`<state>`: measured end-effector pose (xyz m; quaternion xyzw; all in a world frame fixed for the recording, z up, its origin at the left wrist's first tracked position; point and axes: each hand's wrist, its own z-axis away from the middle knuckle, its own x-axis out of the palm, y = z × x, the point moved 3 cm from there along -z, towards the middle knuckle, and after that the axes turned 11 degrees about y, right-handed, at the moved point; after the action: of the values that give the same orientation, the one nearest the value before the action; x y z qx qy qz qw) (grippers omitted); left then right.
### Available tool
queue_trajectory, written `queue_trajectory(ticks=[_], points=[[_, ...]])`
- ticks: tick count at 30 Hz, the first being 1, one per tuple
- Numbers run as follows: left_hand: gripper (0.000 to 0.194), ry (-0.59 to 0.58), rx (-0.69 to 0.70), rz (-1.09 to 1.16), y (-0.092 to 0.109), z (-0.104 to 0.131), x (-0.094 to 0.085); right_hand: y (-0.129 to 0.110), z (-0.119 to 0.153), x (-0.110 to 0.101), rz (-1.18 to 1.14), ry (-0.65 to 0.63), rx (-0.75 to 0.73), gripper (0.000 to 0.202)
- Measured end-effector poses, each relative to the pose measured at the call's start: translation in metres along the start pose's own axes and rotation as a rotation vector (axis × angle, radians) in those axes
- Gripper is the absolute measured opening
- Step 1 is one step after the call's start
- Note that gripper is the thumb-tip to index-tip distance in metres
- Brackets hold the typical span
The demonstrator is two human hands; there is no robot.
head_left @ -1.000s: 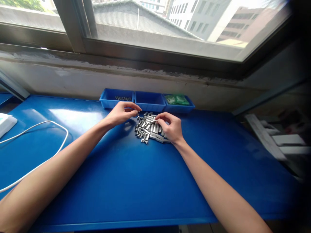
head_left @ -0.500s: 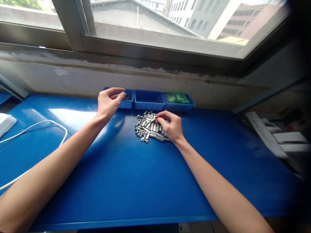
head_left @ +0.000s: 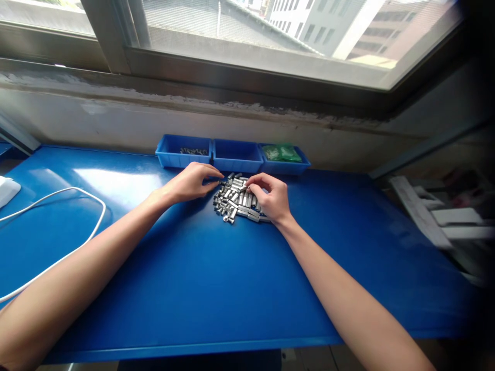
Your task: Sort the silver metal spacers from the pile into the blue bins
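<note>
A pile of small silver metal parts (head_left: 233, 198), some like short cylinders and some longer, lies on the blue table (head_left: 216, 288). My left hand (head_left: 193, 182) is at the pile's upper left edge, thumb and fingertips closing around a small metal part (head_left: 221, 182). Over the pile's right side, my right hand (head_left: 270, 196) pinches a silver cylindrical part (head_left: 244, 188) between thumb and forefinger. Small metal pieces (head_left: 193, 151) lie in the left blue bin (head_left: 170, 157), behind my left hand.
Beside the left bin stand a middle blue bin (head_left: 237, 164) and a right bin (head_left: 284, 167) holding green packets (head_left: 282, 152). A white cable (head_left: 101, 216) curves across the table's left side, near a white device (head_left: 7, 191). A wall and window rise behind.
My left hand has moved from over the left bin, right and toward me, to the pile's edge, where it has taken hold of a small part. My right hand has barely moved.
</note>
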<state>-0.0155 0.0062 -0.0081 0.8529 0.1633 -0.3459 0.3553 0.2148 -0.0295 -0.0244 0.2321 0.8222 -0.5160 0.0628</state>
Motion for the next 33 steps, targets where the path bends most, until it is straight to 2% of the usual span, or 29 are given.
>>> queue_trajectory(ticks=[7, 11, 14, 18, 27, 29, 30, 33], points=[[0.018, -0.015, -0.018, -0.081, -0.006, 0.001, 0.0, 0.001, 0.0, 0.001, -0.01, -0.002, 0.0, 0.011], [0.014, 0.078, -0.161, 0.055, -0.007, 0.0, -0.002, 0.001, 0.0, 0.0, -0.006, -0.004, 0.002, 0.011], [0.02, 0.127, -0.299, 0.239, -0.004, -0.001, -0.004, 0.0, 0.0, 0.0, -0.003, -0.002, 0.01, 0.011], [0.034, 0.103, -0.42, 0.405, -0.002, -0.004, -0.006, 0.0, 0.0, 0.0, -0.015, -0.001, 0.003, 0.011], [0.047, 0.078, -0.533, 0.601, 0.008, -0.004, -0.009, 0.001, 0.0, 0.001, -0.02, -0.002, 0.002, 0.011], [0.047, 0.131, -0.544, 0.638, 0.009, -0.004, -0.01, 0.001, 0.0, 0.001, -0.023, -0.002, 0.003, 0.011], [0.046, 0.195, -0.554, 0.652, 0.008, -0.005, -0.011, 0.002, 0.0, 0.001, -0.023, -0.002, 0.005, 0.011], [0.042, 0.488, -0.587, 0.663, -0.002, -0.004, -0.017, 0.003, 0.0, 0.001, -0.019, 0.0, 0.003, 0.011]])
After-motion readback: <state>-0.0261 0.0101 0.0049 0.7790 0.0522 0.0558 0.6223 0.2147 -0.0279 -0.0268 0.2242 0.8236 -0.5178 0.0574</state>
